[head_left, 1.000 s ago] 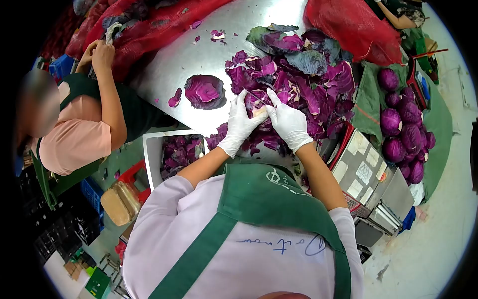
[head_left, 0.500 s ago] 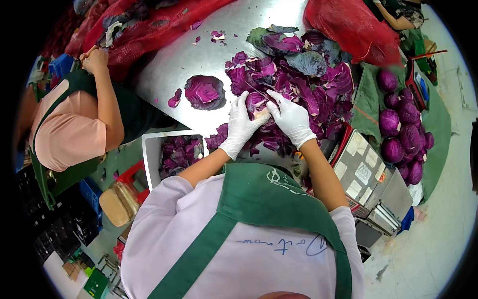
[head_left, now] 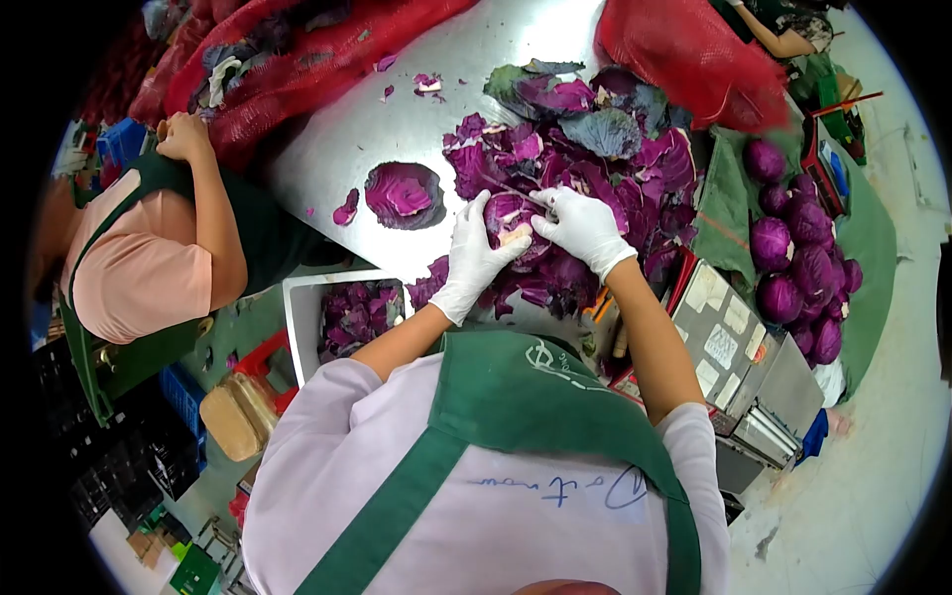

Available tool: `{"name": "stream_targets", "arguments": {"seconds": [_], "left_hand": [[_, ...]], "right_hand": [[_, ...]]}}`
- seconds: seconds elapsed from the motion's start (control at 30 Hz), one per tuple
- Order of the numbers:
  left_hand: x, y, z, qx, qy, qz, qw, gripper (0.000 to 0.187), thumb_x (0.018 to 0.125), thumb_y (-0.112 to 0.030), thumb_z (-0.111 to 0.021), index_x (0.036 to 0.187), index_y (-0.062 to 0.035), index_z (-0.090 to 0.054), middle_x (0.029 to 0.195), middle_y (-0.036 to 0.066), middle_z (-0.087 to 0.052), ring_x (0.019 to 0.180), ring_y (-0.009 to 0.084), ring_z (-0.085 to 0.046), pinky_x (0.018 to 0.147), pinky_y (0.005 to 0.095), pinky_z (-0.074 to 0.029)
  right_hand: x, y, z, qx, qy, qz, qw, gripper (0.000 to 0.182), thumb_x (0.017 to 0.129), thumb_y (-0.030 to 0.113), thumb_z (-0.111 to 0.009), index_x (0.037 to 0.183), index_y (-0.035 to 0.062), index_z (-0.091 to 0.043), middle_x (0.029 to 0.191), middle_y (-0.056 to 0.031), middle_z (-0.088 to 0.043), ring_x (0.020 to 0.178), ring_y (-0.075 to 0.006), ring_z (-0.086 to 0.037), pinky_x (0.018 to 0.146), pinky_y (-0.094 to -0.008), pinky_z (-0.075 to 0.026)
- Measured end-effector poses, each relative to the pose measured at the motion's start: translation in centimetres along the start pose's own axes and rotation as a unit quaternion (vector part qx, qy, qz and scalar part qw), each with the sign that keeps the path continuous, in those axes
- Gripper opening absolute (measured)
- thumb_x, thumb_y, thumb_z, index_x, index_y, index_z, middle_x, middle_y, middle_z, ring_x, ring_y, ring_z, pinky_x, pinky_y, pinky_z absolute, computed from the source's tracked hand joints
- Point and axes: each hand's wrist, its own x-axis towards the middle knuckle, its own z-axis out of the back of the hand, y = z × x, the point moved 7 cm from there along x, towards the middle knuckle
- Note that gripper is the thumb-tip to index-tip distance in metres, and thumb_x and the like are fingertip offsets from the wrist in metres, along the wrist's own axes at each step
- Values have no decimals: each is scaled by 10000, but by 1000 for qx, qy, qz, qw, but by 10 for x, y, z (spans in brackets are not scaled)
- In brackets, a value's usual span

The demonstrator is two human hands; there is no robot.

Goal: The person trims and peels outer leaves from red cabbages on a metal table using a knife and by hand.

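A red cabbage head (head_left: 508, 213) with a pale cut stem end rests in my left hand (head_left: 470, 260), gloved in white, fingers wrapped round its left side. My right hand (head_left: 585, 230), also in a white glove, is closed at the cabbage's right side on what looks like a thin knife (head_left: 511, 188). Its narrow blade points up and left over the cabbage; the handle is hidden in my fist. Torn purple leaves (head_left: 635, 188) lie heaped behind and beside my hands. One large cupped leaf piece (head_left: 404, 194) sits to the left on the metal table (head_left: 337, 139).
A white bin (head_left: 297, 327) of purple leaves stands at the table's near edge. Red mesh sacks (head_left: 684, 69) lie at the back. Several whole cabbages (head_left: 813, 243) are piled at the right, beyond a grey boxlike device (head_left: 719, 317). A co-worker (head_left: 149, 238) is at the left.
My right hand has drawn slightly right from the cabbage, its fingers more curled, and the blade shows over the top. More of the cabbage is exposed; my left hand keeps its hold.
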Motion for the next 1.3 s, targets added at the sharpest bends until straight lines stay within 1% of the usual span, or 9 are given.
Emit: {"name": "stream_targets", "arguments": {"seconds": [0.03,0.17,0.3,0.47,0.57,0.9,1.07,1.17,1.3], "left_hand": [[0,-3,1,18,-13,-24,999,959,733,-446,-813,1439,23,-365,1311,257,-485,1208,399,-505,1037,435,-422],[10,14,-11,-95,4,-14,995,889,753,-426,-797,1404,43,-414,1239,288,-547,1146,424,-550,994,446,-453],[1,2,3,-23,-51,-12,998,905,748,-456,-792,1400,49,-420,1232,283,-558,1161,414,-542,996,456,-441],[6,5,3,-32,4,0,999,927,715,-529,-797,1374,14,-436,1191,261,-562,1151,399,-542,980,461,-443],[3,8,-3,-4,-1,-15,1000,951,709,-548,-795,1387,7,-426,1226,259,-538,1163,401,-531,989,467,-440],[1,11,1,-8,-25,15,1000,976,731,-534,-793,1421,24,-388,1253,272,-529,1174,390,-532,989,441,-453],[0,11,5,-65,-1,26,998,977,736,-493,-812,1430,39,-377,1284,261,-502,1222,371,-509,1055,409,-413],[0,10,1,-18,-4,21,1000,988,734,-498,-813,1439,32,-368,1289,263,-497,1231,367,-506,1053,413,-414],[-3,14,2,-14,-49,40,998,1005,726,-566,-786,1422,40,-386,1241,250,-527,1164,363,-541,990,425,-456]], "right_hand": [[1,3,1,-34,-26,28,999,323,862,320,-678,1124,134,-704,944,-74,-688,797,-250,-688,717,-360,-548],[3,12,3,-88,-67,54,992,215,855,264,-674,1039,160,-715,934,-65,-691,811,-259,-690,722,-376,-558],[3,10,-2,-49,-165,106,979,134,854,256,-657,951,172,-697,836,-88,-645,682,-309,-669,604,-425,-550],[-2,13,-1,-69,-108,109,986,300,834,245,-690,1121,161,-676,925,-74,-669,738,-282,-680,627,-395,-550],[1,11,-1,-104,-73,127,984,318,837,252,-681,1139,153,-674,916,-81,-687,743,-274,-689,629,-387,-553],[3,13,-12,-75,-198,104,972,158,851,172,-653,995,112,-675,792,-104,-668,665,-297,-675,590,-402,-554],[1,10,-14,-57,-119,133,982,423,892,221,-644,1294,107,-577,928,-119,-672,816,-288,-687,680,-416,-562],[5,9,-14,-112,-112,121,980,398,890,220,-645,1268,108,-597,877,-109,-676,755,-278,-689,637,-407,-563],[13,8,-20,-72,-185,101,975,253,893,202,-635,1128,115,-667,775,-105,-663,710,-279,-682,620,-405,-560]]}}
